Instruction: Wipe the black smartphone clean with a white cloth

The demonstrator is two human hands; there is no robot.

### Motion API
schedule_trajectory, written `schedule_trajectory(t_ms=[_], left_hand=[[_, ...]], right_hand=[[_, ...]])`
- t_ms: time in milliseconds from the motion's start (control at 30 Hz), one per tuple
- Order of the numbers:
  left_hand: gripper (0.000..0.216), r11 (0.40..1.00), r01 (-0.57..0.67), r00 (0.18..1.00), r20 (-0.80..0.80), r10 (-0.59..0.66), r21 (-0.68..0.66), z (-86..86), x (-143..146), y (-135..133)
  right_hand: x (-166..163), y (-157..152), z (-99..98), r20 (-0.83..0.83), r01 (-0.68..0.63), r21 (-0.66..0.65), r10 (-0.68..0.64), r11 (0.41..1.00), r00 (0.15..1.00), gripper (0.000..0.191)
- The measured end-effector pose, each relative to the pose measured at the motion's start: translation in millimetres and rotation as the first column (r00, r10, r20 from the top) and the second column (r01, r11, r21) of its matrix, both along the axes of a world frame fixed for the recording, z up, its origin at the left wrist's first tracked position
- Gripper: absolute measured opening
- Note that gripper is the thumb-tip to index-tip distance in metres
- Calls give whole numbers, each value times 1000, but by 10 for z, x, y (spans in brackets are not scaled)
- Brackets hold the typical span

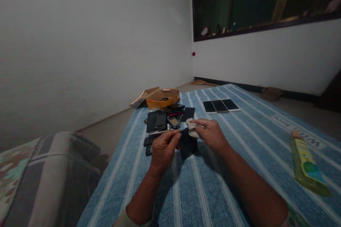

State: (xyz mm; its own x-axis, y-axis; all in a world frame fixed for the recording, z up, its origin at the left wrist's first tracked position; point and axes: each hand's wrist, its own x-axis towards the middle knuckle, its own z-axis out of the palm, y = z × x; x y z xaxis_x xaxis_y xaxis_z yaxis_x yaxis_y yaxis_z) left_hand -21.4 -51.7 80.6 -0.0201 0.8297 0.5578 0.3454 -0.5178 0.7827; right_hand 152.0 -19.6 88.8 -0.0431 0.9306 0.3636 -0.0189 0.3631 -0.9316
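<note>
Between the thumb and fingers of my left hand is the edge of a dark flat device, which looks like a phone. It hangs tilted above the striped cloth. My right hand pinches a crumpled white cloth against the device's upper edge. Just beyond my hands lies a pile of old phones, among them a grey slider-like phone and a blue-rimmed keypad phone. Further right, three phones with dark screens lie side by side.
Behind the pile stands an open orange box with its flap out to the left. A yellow-green bottle lies on the blue striped cloth at the right. Folded bedding sits at the lower left, and a white wall rises behind.
</note>
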Motion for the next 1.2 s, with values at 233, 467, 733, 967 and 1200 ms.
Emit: schedule_trajectory(t_ms=[233,467,733,967,1200], left_hand=[[14,1000,-5,1000,-4,5,-7,-4,0,5],[16,999,-43,998,-38,43,3,13,4,-15],[14,999,-36,999,-36,37,10,6,17,-12],[13,999,-12,998,-66,14,32,44,41,-42],[14,999,-8,997,-76,11,37,37,36,-41]], right_hand=[[0,0,25,-159,-56,-176,28,983,987,28],[-1,35,-46,-200,-87,-206,45,975,979,32],[-69,-62,-31,5,219,282,-230,934,973,24],[-259,-292,29,63,165,532,-233,831,970,28],[-338,-310,-7,116,67,515,-147,854,982,31]])
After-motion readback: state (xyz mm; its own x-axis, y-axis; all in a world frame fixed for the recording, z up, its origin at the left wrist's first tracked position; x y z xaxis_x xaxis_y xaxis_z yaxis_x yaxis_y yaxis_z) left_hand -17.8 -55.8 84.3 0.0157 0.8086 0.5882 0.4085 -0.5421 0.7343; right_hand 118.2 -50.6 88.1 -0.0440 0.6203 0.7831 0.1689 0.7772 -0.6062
